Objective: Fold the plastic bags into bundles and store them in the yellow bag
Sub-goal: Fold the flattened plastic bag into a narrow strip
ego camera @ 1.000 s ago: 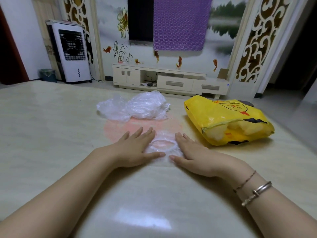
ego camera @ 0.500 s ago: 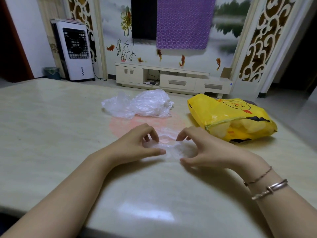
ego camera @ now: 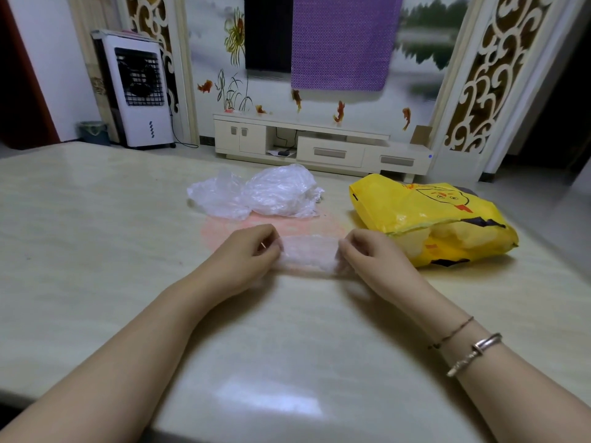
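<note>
Clear bag (ego camera: 308, 256) pinched between both hands

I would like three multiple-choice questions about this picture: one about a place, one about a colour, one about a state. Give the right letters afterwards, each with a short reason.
1. Where does the heap of loose clear bags lie?
A. inside the yellow bag
B. on the table beyond the hands
C. on the floor

2. What colour is the storage bag?
A. yellow
B. green
C. blue

3. How is the folded strip held?
A. by one hand only
B. by no hand
C. pinched at both ends

Answers:
1 B, the heap of loose clear bags rests on the table.
2 A, the yellow bag shows it.
3 C, the left hand and right hand pinch the folded strip.
</note>
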`<action>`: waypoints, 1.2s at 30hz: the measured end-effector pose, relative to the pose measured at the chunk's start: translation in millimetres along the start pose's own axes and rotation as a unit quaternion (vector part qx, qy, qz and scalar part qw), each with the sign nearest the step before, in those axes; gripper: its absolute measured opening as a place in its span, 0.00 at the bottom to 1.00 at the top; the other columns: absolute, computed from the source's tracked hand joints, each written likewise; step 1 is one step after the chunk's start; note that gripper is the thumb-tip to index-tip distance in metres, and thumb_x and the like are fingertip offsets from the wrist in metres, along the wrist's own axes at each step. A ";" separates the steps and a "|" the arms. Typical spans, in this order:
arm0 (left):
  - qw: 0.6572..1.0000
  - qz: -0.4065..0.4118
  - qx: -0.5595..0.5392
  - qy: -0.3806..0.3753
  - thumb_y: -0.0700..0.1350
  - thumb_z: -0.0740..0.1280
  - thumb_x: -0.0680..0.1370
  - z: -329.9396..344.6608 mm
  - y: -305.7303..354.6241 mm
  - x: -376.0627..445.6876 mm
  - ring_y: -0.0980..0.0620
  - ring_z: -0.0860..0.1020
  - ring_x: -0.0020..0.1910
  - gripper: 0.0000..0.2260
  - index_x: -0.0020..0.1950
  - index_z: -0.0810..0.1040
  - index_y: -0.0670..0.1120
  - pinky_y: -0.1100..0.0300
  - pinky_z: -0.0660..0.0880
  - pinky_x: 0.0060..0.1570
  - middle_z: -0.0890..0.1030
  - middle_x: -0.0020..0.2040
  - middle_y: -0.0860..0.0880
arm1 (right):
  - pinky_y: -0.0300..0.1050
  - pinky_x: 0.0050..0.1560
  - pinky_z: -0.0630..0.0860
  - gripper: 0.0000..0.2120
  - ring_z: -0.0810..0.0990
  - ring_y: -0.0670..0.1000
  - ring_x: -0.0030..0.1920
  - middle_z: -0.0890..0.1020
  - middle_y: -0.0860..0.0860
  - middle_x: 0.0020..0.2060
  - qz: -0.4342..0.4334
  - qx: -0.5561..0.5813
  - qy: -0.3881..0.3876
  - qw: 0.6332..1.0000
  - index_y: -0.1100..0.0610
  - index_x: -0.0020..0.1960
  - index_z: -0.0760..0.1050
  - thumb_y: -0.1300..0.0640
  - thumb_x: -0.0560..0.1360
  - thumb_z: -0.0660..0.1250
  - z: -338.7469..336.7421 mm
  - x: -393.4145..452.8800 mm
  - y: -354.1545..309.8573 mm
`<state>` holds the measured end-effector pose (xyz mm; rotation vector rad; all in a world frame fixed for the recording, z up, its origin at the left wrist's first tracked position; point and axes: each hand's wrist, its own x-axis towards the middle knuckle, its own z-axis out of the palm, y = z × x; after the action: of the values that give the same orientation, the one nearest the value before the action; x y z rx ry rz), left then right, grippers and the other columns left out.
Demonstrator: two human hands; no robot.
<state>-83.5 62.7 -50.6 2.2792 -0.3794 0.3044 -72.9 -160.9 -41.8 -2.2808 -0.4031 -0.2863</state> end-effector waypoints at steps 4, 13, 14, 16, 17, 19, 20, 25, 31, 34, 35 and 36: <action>0.999 -0.015 0.019 0.033 0.45 0.62 0.80 0.4 -2.4 4.0 0.58 0.74 0.33 0.08 0.42 0.76 0.46 0.64 0.70 0.35 0.78 0.35 0.52 | 0.44 0.34 0.70 0.13 0.76 0.47 0.30 0.80 0.50 0.28 0.046 -0.002 0.016 0.999 0.60 0.39 0.77 0.55 0.79 0.61 6.4 2.6 1.6; 0.970 -0.055 0.231 0.055 0.54 0.63 0.78 5.2 -4.8 6.4 0.49 0.74 0.43 0.08 0.50 0.71 0.50 0.57 0.62 0.33 0.74 0.39 0.54 | 0.51 0.41 0.73 0.10 0.76 0.58 0.48 0.76 0.54 0.47 0.033 -0.248 0.019 0.968 0.58 0.51 0.71 0.50 0.77 0.62 18.5 4.6 -1.9; 0.966 -0.057 0.246 0.055 0.54 0.62 0.78 5.1 -4.2 6.2 0.48 0.74 0.44 0.10 0.51 0.70 0.49 0.56 0.64 0.35 0.75 0.41 0.53 | 0.52 0.43 0.74 0.12 0.76 0.59 0.48 0.75 0.54 0.49 0.031 -0.266 0.017 0.963 0.58 0.53 0.71 0.49 0.78 0.62 18.5 4.5 -2.6; 0.961 -0.056 0.266 0.056 0.55 0.62 0.78 5.1 -4.9 5.5 0.46 0.75 0.46 0.12 0.52 0.70 0.47 0.55 0.67 0.39 0.76 0.45 0.50 | 0.52 0.43 0.74 0.14 0.76 0.59 0.48 0.73 0.54 0.50 0.028 -0.283 0.018 0.958 0.58 0.54 0.70 0.47 0.78 0.61 18.9 4.2 -2.5; 0.961 -0.054 0.266 0.057 0.55 0.62 0.78 5.3 -6.1 5.4 0.46 0.74 0.46 0.12 0.52 0.70 0.46 0.55 0.68 0.40 0.76 0.46 0.49 | 0.52 0.43 0.73 0.14 0.76 0.59 0.48 0.72 0.54 0.50 0.028 -0.284 0.017 0.958 0.58 0.53 0.70 0.47 0.78 0.61 19.0 4.1 -1.6; 0.965 -0.042 0.253 0.062 0.55 0.63 0.78 5.4 -8.5 6.1 0.46 0.74 0.47 0.12 0.50 0.71 0.46 0.55 0.67 0.40 0.74 0.46 0.49 | 0.49 0.41 0.69 0.13 0.74 0.58 0.49 0.70 0.54 0.48 0.026 -0.270 0.009 0.962 0.58 0.50 0.70 0.48 0.78 0.62 18.7 3.4 -0.7; 0.967 -0.037 0.244 0.065 0.54 0.64 0.77 5.6 -9.4 7.0 0.47 0.73 0.47 0.11 0.49 0.72 0.47 0.55 0.67 0.41 0.73 0.46 0.50 | 0.48 0.41 0.67 0.11 0.73 0.57 0.49 0.69 0.53 0.47 0.025 -0.255 0.004 0.967 0.57 0.48 0.70 0.49 0.77 0.63 18.5 3.3 -0.2; 0.995 -0.027 0.022 0.095 0.52 0.66 0.78 5.6 -1.2 10.5 0.54 0.76 0.48 0.08 0.49 0.77 0.49 0.62 0.69 0.44 0.77 0.49 0.55 | 0.43 0.38 0.63 0.08 0.71 0.49 0.39 0.72 0.49 0.35 0.019 -0.045 -0.037 0.998 0.57 0.37 0.71 0.59 0.73 0.67 8.6 2.6 -7.0; 0.973 -0.067 -0.218 -0.023 0.66 0.62 0.68 0.1 27.0 8.5 0.69 0.77 0.52 0.24 0.56 0.79 0.54 0.66 0.71 0.50 0.81 0.50 0.63 | 0.41 0.31 0.76 0.09 0.74 0.48 0.31 0.76 0.52 0.33 0.114 0.334 -0.117 0.929 0.57 0.39 0.71 0.63 0.76 0.68 -26.5 -1.4 -26.2; 0.957 -0.072 -0.262 -0.098 0.61 0.68 0.67 -0.8 29.9 4.2 0.66 0.79 0.50 0.23 0.59 0.79 0.53 0.71 0.74 0.46 0.82 0.51 0.60 | 0.40 0.32 0.77 0.06 0.76 0.48 0.32 0.79 0.51 0.36 0.122 0.353 -0.130 0.918 0.56 0.41 0.73 0.61 0.74 0.69 -33.2 -2.6 -24.7; 0.954 -0.069 -0.270 -0.111 0.57 0.71 0.68 -0.8 30.7 3.3 0.63 0.81 0.49 0.21 0.59 0.79 0.52 0.71 0.75 0.46 0.83 0.52 0.56 | 0.40 0.32 0.77 0.05 0.76 0.48 0.33 0.79 0.51 0.38 0.126 0.363 -0.127 0.914 0.56 0.42 0.74 0.59 0.73 0.70 -33.4 -2.7 -23.2; 0.952 -0.070 -0.276 -0.112 0.52 0.72 0.70 -1.0 30.7 3.0 0.59 0.82 0.47 0.18 0.59 0.79 0.51 0.69 0.76 0.46 0.84 0.51 0.52 | 0.40 0.32 0.77 0.05 0.76 0.48 0.35 0.78 0.52 0.41 0.133 0.378 -0.115 0.909 0.56 0.44 0.75 0.57 0.71 0.71 -32.6 -2.0 -22.3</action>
<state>-92.0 43.1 -28.3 1.7750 -0.3619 -0.1282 -85.6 -171.1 -5.8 -1.5679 -0.2524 0.2528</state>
